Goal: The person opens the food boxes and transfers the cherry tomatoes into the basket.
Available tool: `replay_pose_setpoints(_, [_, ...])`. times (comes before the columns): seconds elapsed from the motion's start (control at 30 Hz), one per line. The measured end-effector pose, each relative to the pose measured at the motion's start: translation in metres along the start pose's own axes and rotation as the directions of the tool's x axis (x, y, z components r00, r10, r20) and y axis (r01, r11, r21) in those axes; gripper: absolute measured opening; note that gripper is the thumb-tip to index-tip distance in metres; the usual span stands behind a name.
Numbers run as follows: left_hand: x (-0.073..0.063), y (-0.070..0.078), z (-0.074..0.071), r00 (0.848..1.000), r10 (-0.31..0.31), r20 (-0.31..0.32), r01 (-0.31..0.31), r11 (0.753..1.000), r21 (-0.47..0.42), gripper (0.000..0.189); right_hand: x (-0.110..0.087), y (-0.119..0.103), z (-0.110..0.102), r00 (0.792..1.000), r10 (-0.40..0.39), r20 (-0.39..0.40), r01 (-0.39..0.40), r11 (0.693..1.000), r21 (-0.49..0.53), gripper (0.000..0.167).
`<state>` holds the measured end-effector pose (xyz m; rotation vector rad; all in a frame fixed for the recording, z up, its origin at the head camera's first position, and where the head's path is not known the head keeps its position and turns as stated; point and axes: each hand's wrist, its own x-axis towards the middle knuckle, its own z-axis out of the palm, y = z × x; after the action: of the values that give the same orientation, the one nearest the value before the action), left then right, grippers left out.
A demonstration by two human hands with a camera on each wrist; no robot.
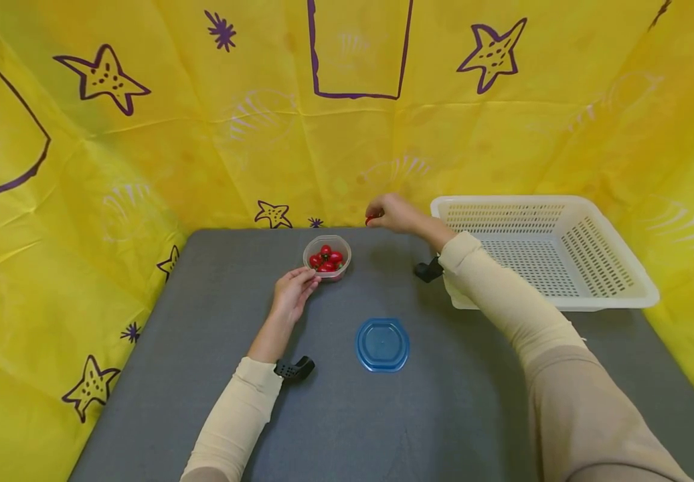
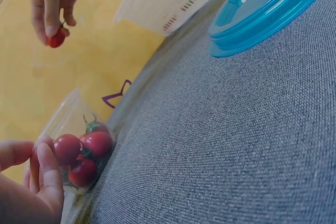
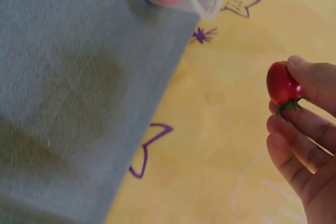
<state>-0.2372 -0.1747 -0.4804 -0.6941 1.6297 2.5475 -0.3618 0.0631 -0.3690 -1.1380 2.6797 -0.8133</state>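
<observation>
A clear plastic container (image 1: pixel 347 256) with several red cherry tomatoes (image 2: pixel 82 172) in it stands near the far edge of the table. My left hand (image 1: pixel 296 289) is at its near left side, pinching the rim between thumb and fingers. To the right, my right hand (image 1: pixel 396 213) is raised and pinches a single cherry tomato (image 3: pixel 283 83) between thumb and fingertips. Its green stem end points downward in the right wrist view. A blue round lid (image 1: pixel 382 345) lies flat on the table, nearer to me than the container.
At the right of the grey table (image 1: pixel 202 335) sits a large white perforated basket (image 1: pixel 618 268), partly behind my right forearm. A yellow cloth (image 1: pixel 347 154) with purple drawings hangs behind and along both sides of the table.
</observation>
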Motion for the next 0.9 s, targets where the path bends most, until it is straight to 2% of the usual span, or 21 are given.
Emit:
replay_pose_setpoints(0.47, [0.002,0.000,0.000,1.000,0.003,0.003,-0.003,1.000,0.005,0.007,-0.022,0.026,-0.021,0.994,0.106,-0.017,-0.107,0.994,-0.029,0.020])
replay_pose_setpoints(0.73, [0.001,0.001,-0.001,1.000,-0.002,-0.002,0.002,1.000,0.014,0.007,-0.038,0.040,-0.036,0.978,0.196,-0.071,-0.196,0.981,0.006,0.020])
replay_pose_setpoints(0.9, [0.001,0.000,-0.001,1.000,-0.005,-0.017,0.006,1.000,0.009,0.008,-0.047,0.049,-0.041,0.970,0.233,-0.076,-0.232,0.973,0.019,0.021])
